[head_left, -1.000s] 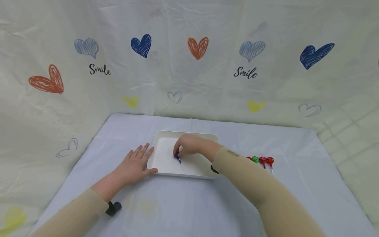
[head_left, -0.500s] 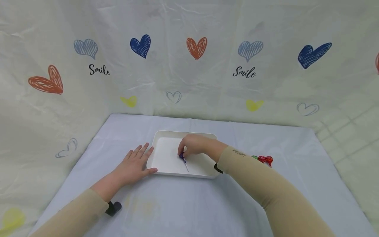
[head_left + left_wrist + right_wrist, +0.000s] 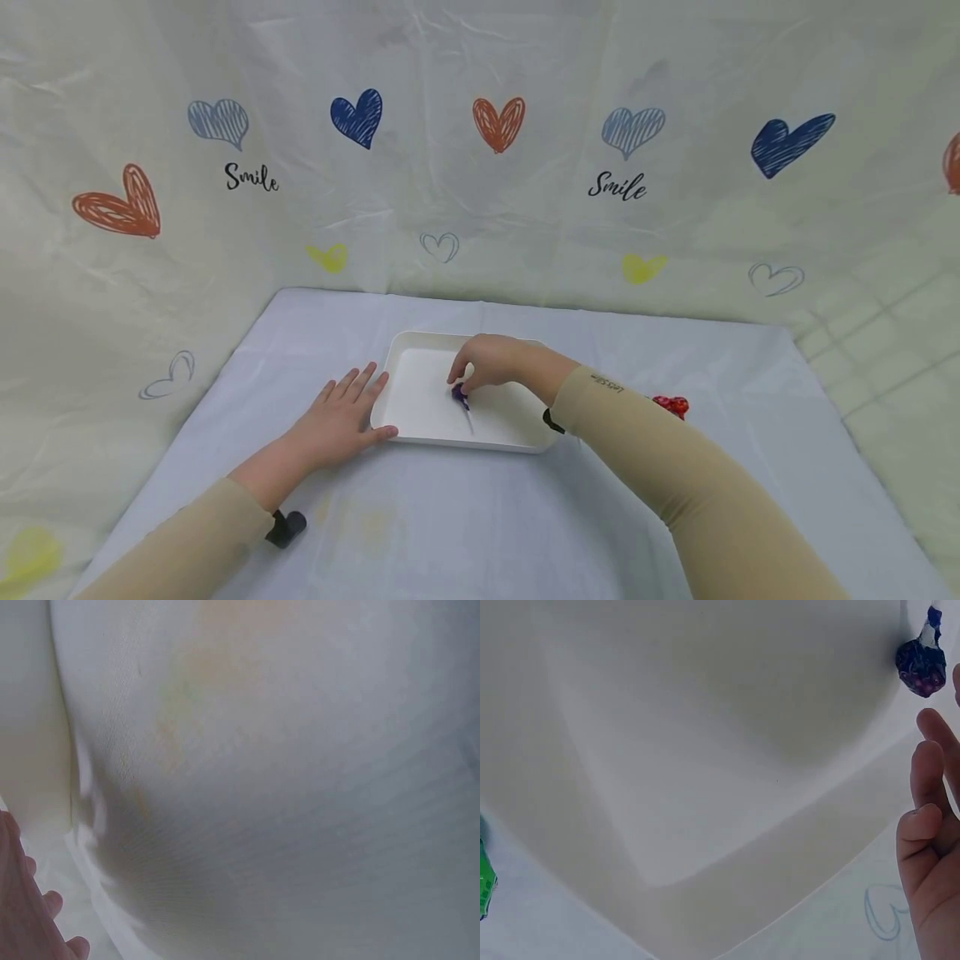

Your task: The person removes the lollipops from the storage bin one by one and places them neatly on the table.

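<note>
A purple-wrapped lollipop (image 3: 460,395) lies in the white tray (image 3: 420,417), its stick pointing toward the near rim. Just above its head is my right hand (image 3: 491,361), thumb and index finger spread around it. In the right wrist view the lollipop (image 3: 921,669) shows apart from the visible fingers (image 3: 928,769); the thumb is out of that view. My left hand (image 3: 337,423) rests flat with spread fingers at the tray's left edge, thumb by the near left corner. In the left wrist view only part of the left hand (image 3: 26,900) shows.
Red-wrapped lollipops (image 3: 671,406) lie on the white-covered table (image 3: 750,467) to the right, partly hidden by the right sleeve (image 3: 645,450). A green wrapper (image 3: 486,881) shows beside the tray in the right wrist view. Behind stands a white cloth with hearts (image 3: 498,125).
My right hand moved right with the lollipop along the tray, then rose slightly, its fingers loosening from the lollipop. The right sleeve now covers the green lollipop. The left hand stayed put.
</note>
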### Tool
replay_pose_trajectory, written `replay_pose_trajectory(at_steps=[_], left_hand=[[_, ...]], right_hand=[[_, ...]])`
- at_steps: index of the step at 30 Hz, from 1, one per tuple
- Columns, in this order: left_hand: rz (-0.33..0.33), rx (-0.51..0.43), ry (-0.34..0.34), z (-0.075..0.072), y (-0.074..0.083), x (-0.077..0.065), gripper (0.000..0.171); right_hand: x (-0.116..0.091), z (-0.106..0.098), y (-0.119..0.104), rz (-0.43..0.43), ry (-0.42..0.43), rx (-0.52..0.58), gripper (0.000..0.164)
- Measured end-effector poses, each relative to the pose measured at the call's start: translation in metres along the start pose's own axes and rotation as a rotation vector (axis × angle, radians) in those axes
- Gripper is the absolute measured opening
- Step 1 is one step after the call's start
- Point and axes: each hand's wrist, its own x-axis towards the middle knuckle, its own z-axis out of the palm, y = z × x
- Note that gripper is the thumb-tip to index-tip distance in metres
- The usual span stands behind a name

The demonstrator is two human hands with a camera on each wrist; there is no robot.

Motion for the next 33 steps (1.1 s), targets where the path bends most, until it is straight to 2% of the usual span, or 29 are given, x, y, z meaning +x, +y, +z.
replay_pose_trajectory(at_steps=[6,12,19,25,33], left_hand=[[-0.008,-0.011,-0.009,0.0005,-0.0005,-0.0004,0.1],[-0.013,-0.007,-0.022,-0.0011,0.0007,-0.002,0.1],[-0.008,-0.02,-0.009,0.0002,0.0,-0.0012,0.099],[-0.011,-0.017,-0.012,0.002,-0.0003,0.0007,0.101],[-0.019,-0.021,-0.018,0.0036,0.0004,0.0015,0.097]], right_hand=[[0.0042,0.0024,0.0006,0.026,-0.003,0.012,0.025],[0.0072,0.0061,-0.0008,0.047,-0.042,0.037,0.029],[0.0074,0.0069,-0.0035,0.069,-0.056,0.001,0.027],[0.0074,0.0064,-0.0029,0.057,-0.056,-0.026,0.025],[0.0041,0.004,0.0043,0.031,-0.046,0.01,0.023]])
